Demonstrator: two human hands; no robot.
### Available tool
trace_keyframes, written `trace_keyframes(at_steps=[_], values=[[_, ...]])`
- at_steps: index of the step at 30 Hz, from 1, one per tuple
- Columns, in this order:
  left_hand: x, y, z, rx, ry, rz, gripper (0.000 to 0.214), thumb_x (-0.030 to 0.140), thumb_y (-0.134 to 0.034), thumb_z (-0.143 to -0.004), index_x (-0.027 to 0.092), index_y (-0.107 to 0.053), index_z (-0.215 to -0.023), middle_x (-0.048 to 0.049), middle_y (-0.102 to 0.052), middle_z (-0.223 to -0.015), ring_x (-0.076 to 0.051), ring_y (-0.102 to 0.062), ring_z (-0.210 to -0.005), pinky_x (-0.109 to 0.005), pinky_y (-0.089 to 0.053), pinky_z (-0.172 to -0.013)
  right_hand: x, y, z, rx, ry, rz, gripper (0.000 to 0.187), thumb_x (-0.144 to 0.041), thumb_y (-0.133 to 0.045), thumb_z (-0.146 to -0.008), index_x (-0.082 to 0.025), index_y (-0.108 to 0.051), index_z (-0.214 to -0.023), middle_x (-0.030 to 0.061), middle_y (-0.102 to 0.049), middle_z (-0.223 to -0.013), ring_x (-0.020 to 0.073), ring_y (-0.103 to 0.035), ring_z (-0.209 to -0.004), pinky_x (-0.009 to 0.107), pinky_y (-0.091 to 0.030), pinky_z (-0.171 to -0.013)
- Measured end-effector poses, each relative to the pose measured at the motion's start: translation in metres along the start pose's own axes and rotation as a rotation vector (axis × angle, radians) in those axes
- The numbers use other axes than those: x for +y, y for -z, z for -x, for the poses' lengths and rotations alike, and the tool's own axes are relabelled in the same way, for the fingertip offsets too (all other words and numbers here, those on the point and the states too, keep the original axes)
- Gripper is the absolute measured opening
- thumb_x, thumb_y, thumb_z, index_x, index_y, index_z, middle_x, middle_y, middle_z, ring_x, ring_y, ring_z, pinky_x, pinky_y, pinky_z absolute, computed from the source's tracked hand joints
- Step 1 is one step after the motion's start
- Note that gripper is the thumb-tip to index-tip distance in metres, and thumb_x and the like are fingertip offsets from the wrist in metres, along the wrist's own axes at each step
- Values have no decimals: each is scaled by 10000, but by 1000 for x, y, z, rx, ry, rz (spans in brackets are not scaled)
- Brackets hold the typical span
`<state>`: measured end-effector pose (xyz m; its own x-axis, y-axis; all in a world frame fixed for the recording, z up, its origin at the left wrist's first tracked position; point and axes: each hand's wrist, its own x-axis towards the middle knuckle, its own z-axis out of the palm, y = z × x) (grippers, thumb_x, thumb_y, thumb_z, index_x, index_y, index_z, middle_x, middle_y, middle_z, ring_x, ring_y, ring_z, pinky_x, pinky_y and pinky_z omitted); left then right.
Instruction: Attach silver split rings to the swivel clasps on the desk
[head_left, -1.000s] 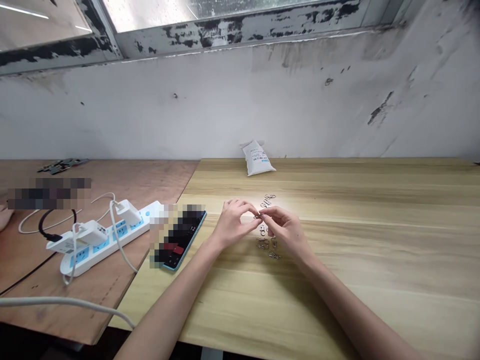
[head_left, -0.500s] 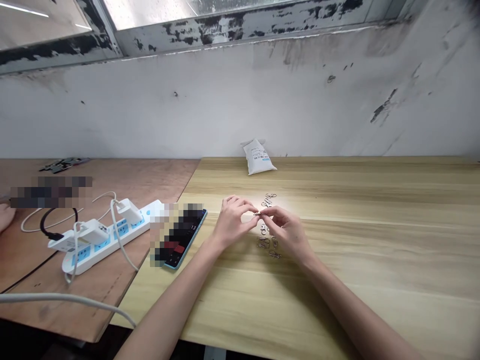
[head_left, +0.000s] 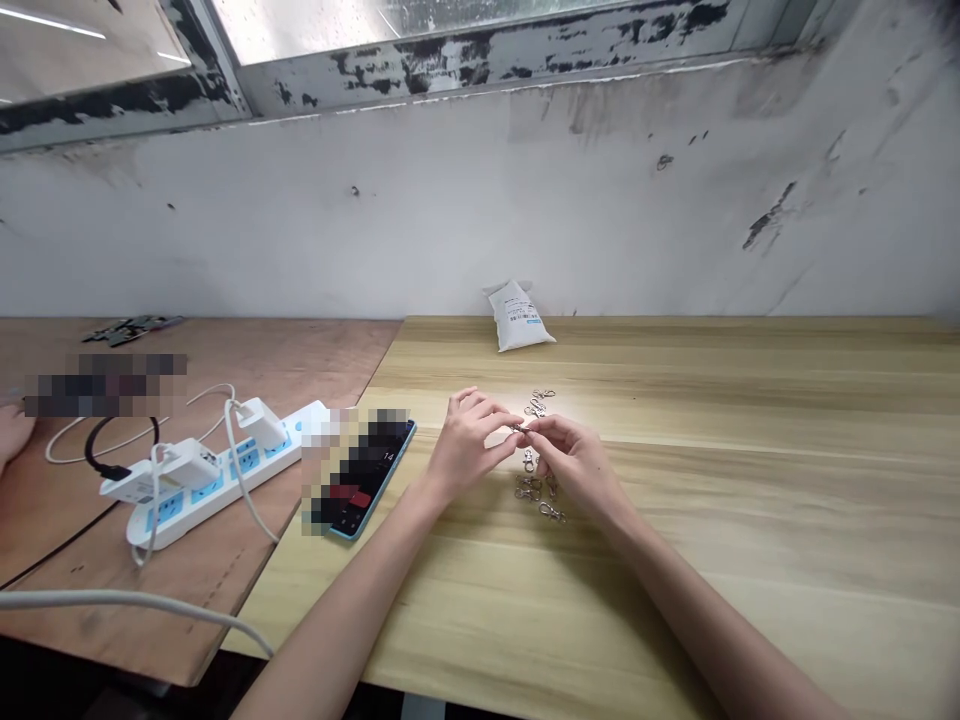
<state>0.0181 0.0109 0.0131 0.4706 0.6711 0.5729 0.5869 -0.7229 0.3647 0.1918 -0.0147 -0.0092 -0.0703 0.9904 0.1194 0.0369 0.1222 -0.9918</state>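
Observation:
Between the fingertips of both hands is a small metal snap hook (head_left: 518, 429), held just above the table and mostly covered by the fingers. My left hand (head_left: 466, 442) pinches its left end with thumb and fingers. From the other side, my right hand (head_left: 576, 460) is closed on it with thumb and forefinger. Several similar silvery snap hooks lie on the wood: a group beyond the hands (head_left: 537, 407), one just below the fingertips (head_left: 529, 461), and others nearer me, including a snap hook (head_left: 553, 513) beside my right wrist.
A phone (head_left: 379, 480), partly pixelated, lies left of my left forearm. A white power strip (head_left: 225, 475) with plugs and cables sits on the brown table (head_left: 330, 350). Against the wall rests a white packet (head_left: 519, 318). Another person's hand (head_left: 13, 430) shows at the far left.
Both hands keep their pinch on the snap hook, with only slight finger movement. The phone's number goes from 13 to 14. The view has shifted slightly.

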Motion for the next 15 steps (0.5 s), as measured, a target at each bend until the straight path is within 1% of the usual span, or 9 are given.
trace_keyframes(at_steps=[4,9,12,15], values=[[0,0,-1,-1,-2,27,144,330,-622,-884,230,-707,-944,-11,-728,-884,-183,-599,-888,-396,-322,-1038,0,0,2,-9,92,182,228,-403,-604,-849,-180,-649,-866,62,-708,-791,129,-568,-530,249,-459,-486],[1,-1,0,-9,50,106,96,291,-645,-870,225,-697,-916,10,-740,-871,-171,-598,-854,-392,-325,-1040,0,1,5,8,199,439,170,-327,-546,-877,-200,-656,-852,27,-679,-737,116,-497,-483,241,-366,-455],[2,-2,1,-22,73,141,93,296,-636,-876,224,-692,-899,9,-739,-875,-173,-595,-848,-388,-345,-1014,-1,2,5,9,225,529,154,-301,-534,-875,-212,-652,-833,5,-660,-693,115,-488,-475,241,-337,-461],[4,-1,0,-35,94,178,91,281,-635,-875,220,-690,-915,2,-736,-882,-180,-600,-866,-384,-370,-978,0,2,5,5,215,535,142,-296,-538,-868,-216,-646,-821,-5,-648,-673,119,-498,-484,242,-340,-472]])
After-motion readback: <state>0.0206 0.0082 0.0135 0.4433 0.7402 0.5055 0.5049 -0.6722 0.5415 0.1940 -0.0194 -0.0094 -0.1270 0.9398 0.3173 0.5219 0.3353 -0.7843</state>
